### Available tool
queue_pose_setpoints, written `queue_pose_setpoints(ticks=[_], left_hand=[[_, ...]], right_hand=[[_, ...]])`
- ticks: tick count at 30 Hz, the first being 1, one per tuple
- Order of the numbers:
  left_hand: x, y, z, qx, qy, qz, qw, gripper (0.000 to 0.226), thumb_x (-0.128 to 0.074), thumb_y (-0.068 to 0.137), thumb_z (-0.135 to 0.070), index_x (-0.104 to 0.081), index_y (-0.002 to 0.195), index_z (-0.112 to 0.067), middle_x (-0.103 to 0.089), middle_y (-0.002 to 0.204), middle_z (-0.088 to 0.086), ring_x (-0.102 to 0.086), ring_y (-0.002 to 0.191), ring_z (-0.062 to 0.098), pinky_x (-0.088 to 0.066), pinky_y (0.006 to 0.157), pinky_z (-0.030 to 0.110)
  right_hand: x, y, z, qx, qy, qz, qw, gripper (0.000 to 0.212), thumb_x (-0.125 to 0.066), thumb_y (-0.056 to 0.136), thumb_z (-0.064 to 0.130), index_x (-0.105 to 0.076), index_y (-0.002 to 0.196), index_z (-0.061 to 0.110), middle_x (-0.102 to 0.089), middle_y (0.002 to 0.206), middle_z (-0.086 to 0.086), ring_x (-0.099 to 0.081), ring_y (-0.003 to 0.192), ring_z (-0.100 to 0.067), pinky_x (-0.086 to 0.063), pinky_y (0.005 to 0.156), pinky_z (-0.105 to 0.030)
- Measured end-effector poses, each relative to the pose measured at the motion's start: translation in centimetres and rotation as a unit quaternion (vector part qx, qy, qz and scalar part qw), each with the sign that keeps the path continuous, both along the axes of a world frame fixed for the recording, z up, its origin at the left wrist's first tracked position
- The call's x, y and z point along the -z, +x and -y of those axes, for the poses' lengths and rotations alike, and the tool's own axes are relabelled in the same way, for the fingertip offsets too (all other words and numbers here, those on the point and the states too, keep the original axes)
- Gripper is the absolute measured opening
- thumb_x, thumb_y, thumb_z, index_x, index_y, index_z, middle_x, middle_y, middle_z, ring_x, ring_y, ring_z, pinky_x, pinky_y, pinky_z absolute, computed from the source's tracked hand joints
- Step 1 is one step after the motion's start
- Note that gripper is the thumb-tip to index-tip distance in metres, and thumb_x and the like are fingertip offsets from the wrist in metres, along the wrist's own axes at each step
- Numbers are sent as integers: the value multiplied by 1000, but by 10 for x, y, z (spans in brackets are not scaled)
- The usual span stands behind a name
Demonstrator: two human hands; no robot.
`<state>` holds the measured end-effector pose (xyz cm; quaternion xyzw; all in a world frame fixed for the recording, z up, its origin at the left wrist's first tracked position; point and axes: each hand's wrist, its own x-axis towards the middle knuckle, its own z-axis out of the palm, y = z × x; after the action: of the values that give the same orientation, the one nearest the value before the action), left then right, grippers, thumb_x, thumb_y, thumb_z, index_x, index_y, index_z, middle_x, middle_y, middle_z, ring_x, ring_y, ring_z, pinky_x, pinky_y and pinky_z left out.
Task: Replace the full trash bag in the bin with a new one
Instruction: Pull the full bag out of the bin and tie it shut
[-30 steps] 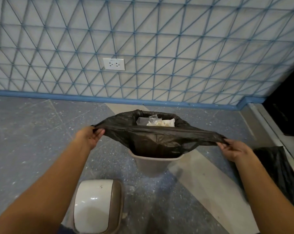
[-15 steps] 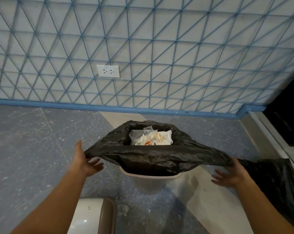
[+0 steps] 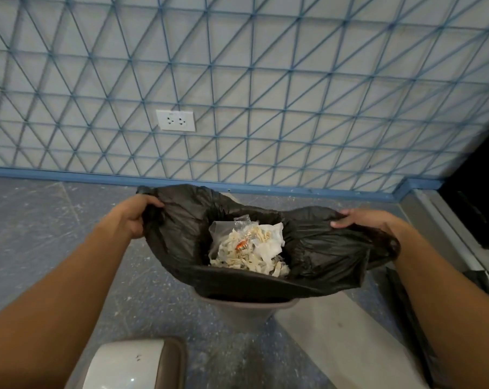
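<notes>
We have the full black plastic trash bag [image 3: 316, 248] sitting in the grey plastic bin [image 3: 248, 307], its loosened mouth spread wide above the rim and running roughly from 9 o'clock to 3 o'clock between our two hands. Inside it lies a heap of white crumpled paper and clear plastic waste [image 3: 248, 248], which sits low in the middle, so the weight hangs directly over the bin.

Our left hand [image 3: 133, 217] is at the 10 o'clock edge of the bag's mouth, fingers curled closed on a bunch of the black film. Our right hand [image 3: 361, 220] is at the 2 o'clock edge, lying over the film with the fingers bent down onto it; a firm pinch there we cannot confirm, since the fingertips press on the plastic more than they wrap it. Both hands stand about equally far from the bin's centre, one on each side.

We judge the coming move to be drawing the two edges together toward 12 o'clock and lifting straight up, clear of the rim.

At 4 o'clock on the grey speckled floor [image 3: 41, 248] lies another crumpled black bag [image 3: 406, 332], probably the new one. The rounded white-and-brown lid [image 3: 131, 366] rests at 7 o'clock.
</notes>
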<state>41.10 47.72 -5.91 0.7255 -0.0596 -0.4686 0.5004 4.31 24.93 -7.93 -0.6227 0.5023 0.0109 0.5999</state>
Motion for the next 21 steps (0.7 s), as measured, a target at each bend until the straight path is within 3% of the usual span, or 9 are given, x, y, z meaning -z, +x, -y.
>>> queue_pose_setpoints(ticks=[1,5,8,10,11,13,16,18,21], left_hand=[[-4,1,-1,-9,-15,3,1000,20,-42,91,-2,-56,77,-3,-64,44,9,-61,34,20,-50,34,26],[-5,10,-8,-50,-125,12,991,27,-35,95,-5,-56,79,-11,-65,47,2,-62,39,14,-53,44,22],[9,12,-30,-64,-183,-18,981,54,-29,98,-16,-60,54,-18,-60,43,-1,-58,37,10,-47,41,15],[25,16,-45,-84,-177,-24,980,46,-29,97,-20,-62,65,-21,-65,60,1,-61,53,14,-50,58,25],[36,20,-51,-108,-169,-27,979,37,-30,97,-21,-59,73,-22,-64,72,2,-59,63,17,-49,65,31],[59,28,-65,-133,-154,-35,978,39,-30,96,-15,-57,68,-21,-60,79,3,-54,69,17,-51,68,31],[79,26,-81,-100,-130,-40,986,48,-26,89,-3,-63,60,-11,-65,75,9,-58,59,16,-51,48,18],[86,25,-91,-98,-130,-34,986,48,-30,85,4,-62,52,-11,-66,65,7,-60,50,13,-48,43,14],[87,27,-110,-115,-191,-67,973,24,-47,71,-5,-59,83,-22,-67,85,-2,-64,63,9,-53,57,18]], right_hand=[[-5,1,5,7,-61,-6,998,14,-65,83,8,-64,93,18,-64,102,-6,-61,86,-21,-47,75,-28],[-13,-9,-3,121,-192,40,973,30,-53,86,-7,-58,64,12,-58,70,-7,-55,50,-2,-39,45,-7],[9,-29,-15,187,-215,36,958,34,-46,84,-14,-51,59,8,-53,40,3,-43,30,3,-31,35,-6],[24,-41,-19,230,-216,21,949,36,-44,85,-14,-51,58,8,-50,31,8,-42,28,3,-30,35,-5],[34,-47,-19,246,-212,10,946,37,-44,87,-13,-51,57,8,-51,32,8,-42,28,4,-29,35,-5],[52,-55,-23,266,-207,0,942,41,-45,88,-13,-51,55,10,-53,37,8,-44,31,5,-30,37,-4],[68,-59,-31,282,-185,15,941,39,-44,88,-13,-53,58,10,-60,53,0,-52,49,-4,-34,40,-3],[69,-61,-36,314,-145,69,936,34,-44,89,-10,-56,64,11,-63,51,3,-57,47,-5,-40,41,-5],[69,-76,-49,394,-28,211,894,24,-42,94,0,-60,86,15,-70,64,7,-66,56,-6,-53,54,-15]])
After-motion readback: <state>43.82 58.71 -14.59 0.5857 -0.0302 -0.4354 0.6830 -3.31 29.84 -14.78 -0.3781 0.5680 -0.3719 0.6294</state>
